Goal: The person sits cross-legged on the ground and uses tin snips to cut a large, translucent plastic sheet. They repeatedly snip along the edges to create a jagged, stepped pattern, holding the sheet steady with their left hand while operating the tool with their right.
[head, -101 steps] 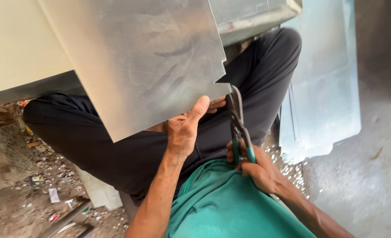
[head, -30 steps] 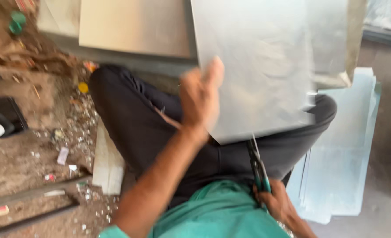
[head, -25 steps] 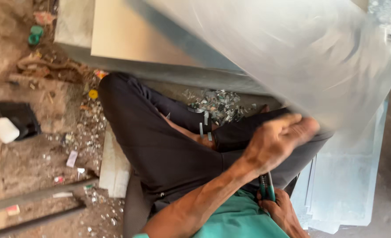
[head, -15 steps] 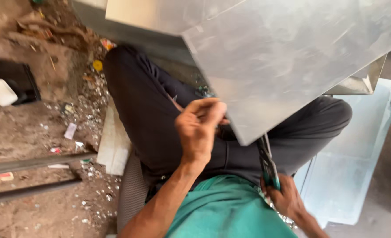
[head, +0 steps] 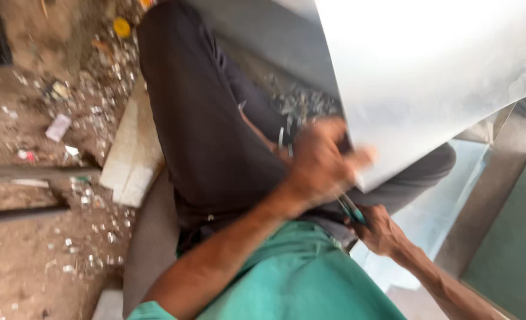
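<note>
My left hand (head: 322, 163), blurred, pinching lower edge of large flat grey sheet-metal panel (head: 429, 77) raised over lap. My right hand (head: 381, 228) closed round teal-handled metal snips (head: 352, 208) just beneath panel. Metal offcuts (head: 301, 104) litter floor beyond dark trousers (head: 209, 130).

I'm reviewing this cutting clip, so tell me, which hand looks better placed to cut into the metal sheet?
Right, probably: the right hand holds the snips just below the sheet's edge, while the left hand grips that edge.

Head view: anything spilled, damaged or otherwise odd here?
Small metal scraps lie scattered on the floor beyond the legs, with more litter on the dirt at left. The metal sheet, held by the left hand, shows no clear damage; the frame is blurred.
</note>
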